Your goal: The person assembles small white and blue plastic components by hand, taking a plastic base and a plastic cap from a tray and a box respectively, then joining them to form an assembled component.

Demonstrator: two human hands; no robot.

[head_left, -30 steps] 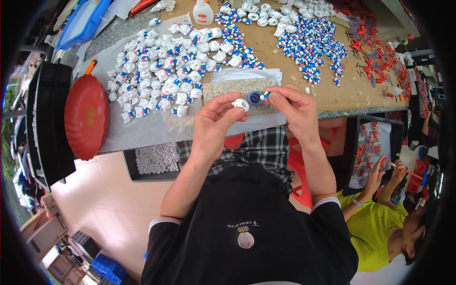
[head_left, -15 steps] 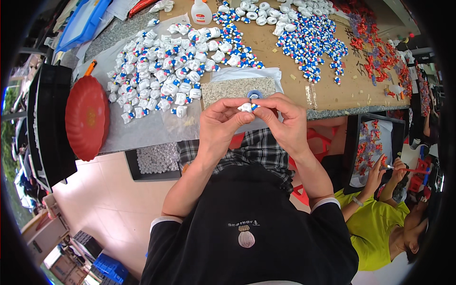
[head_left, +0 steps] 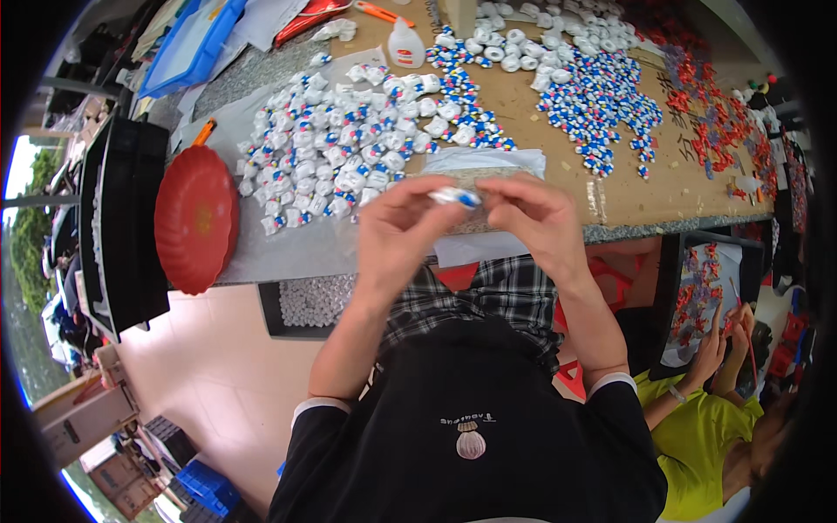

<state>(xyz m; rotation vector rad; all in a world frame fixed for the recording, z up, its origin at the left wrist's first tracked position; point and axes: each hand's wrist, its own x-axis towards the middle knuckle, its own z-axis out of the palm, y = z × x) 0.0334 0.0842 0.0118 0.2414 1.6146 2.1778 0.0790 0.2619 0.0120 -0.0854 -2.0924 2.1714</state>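
Between the thumb and index finger of my left hand [head_left: 394, 231] is a small white-and-blue figurine [head_left: 457, 198], slightly blurred. My right hand [head_left: 542, 218] is at its blue end, thumb and index finger bent and apart; whether a fingertip touches the figurine is unclear. Both hands are above the near table edge, over a speckled slab [head_left: 510, 174] mostly hidden behind them. To the left lies a broad pile of similar white figurines [head_left: 327, 148] with blue, pink and yellow parts. Several small blue-and-white pieces [head_left: 593, 109] are heaped to the right, with white rounded pieces [head_left: 523, 52] behind them.
A red scalloped dish [head_left: 196, 222] stands at the left table edge. Farther back are a white bottle [head_left: 405, 45] and a blue tray [head_left: 193, 48]. A bin of white pieces [head_left: 316, 301] is below the table. At right, a co-worker in yellow [head_left: 697, 427] handles something beside a tray of red pieces.
My right fingers have loosened from the figurine, which now shows tilted in my left hand. The whole view has shifted, so the table appears farther right. The co-worker's hands have moved lower.
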